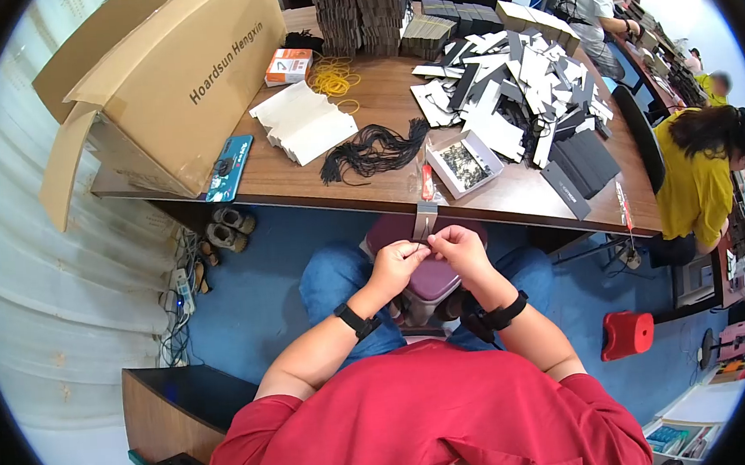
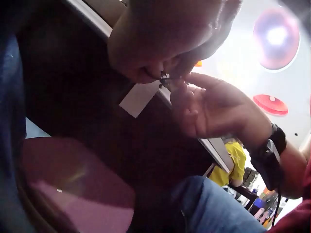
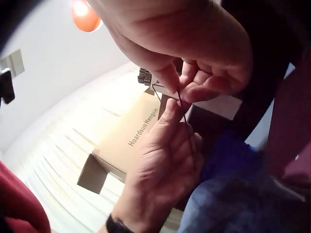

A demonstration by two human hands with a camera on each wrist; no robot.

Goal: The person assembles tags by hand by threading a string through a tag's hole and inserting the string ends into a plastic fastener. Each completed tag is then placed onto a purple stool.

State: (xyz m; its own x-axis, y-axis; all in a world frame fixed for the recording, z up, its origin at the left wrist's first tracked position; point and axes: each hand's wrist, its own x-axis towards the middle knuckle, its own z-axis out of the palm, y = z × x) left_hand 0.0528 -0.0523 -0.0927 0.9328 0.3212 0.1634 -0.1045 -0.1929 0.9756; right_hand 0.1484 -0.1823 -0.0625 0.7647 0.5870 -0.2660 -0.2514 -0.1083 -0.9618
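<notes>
Both hands meet above my lap, just in front of the table edge. My left hand [image 1: 399,265] pinches a thin black cord [image 3: 180,97] between thumb and fingers. Close against it, my right hand [image 1: 462,250] also pinches the cord. A grey tag [image 1: 425,217] extends from the fingertips towards the table; its pale underside shows in the left wrist view as a white tag [image 2: 140,99]. A small dark fastening piece [image 2: 164,80] sits between the fingertips, partly hidden by them.
On the table lie a bundle of black cords [image 1: 375,148], an open box of small pieces [image 1: 464,164], white card sheets [image 1: 303,123], yellow rubber bands [image 1: 333,77] and piled tags [image 1: 500,85]. A large carton [image 1: 181,82] stands left. Below is a purple stool [image 1: 435,280].
</notes>
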